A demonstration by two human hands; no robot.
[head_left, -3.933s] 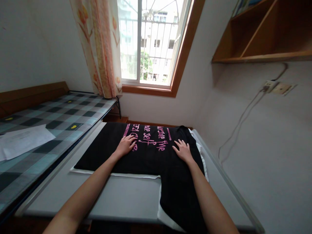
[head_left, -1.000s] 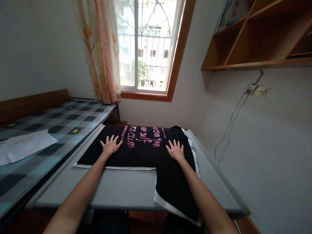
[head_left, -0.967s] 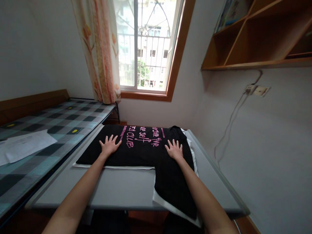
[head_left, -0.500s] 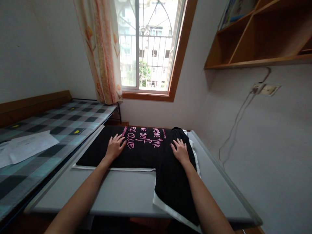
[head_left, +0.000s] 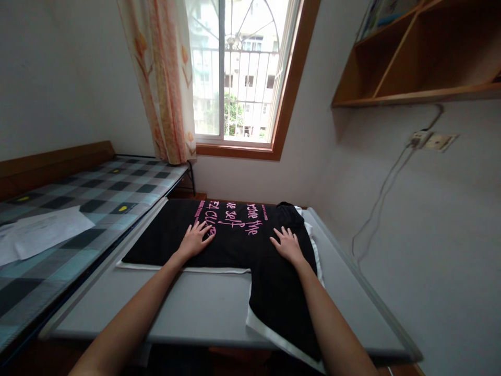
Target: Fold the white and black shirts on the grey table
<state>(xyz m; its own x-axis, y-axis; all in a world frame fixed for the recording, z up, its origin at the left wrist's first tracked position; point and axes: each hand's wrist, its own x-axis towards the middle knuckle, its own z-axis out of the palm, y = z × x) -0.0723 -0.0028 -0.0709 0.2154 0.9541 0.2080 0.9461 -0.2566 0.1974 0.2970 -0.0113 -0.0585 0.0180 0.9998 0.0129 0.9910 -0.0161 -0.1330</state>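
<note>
A black T-shirt (head_left: pixel 230 250) with pink lettering lies flat on a grey table (head_left: pixel 203 308), its neck end to the right and one sleeve reaching toward the near edge. White cloth shows along its borders underneath. My left hand (head_left: pixel 194 239) rests flat on the shirt with fingers spread, partly covering the lettering. On the shoulder area, just below the collar, my right hand (head_left: pixel 287 244) lies palm down, fingers apart. Neither hand grips the fabric.
To the left stands a bed with a checked mattress (head_left: pixel 97 193) and white papers (head_left: pixel 50 232) on it. Ahead are a curtain (head_left: pixel 168 94) and a barred window (head_left: pixel 246 78). A wooden shelf (head_left: pixel 391 68) hangs at the upper right, above a socket with a cable (head_left: pixel 379 193).
My left hand has slid to the right across the shirt, over more of the lettering. My right hand has shifted slightly to the left. The view has tilted a little.
</note>
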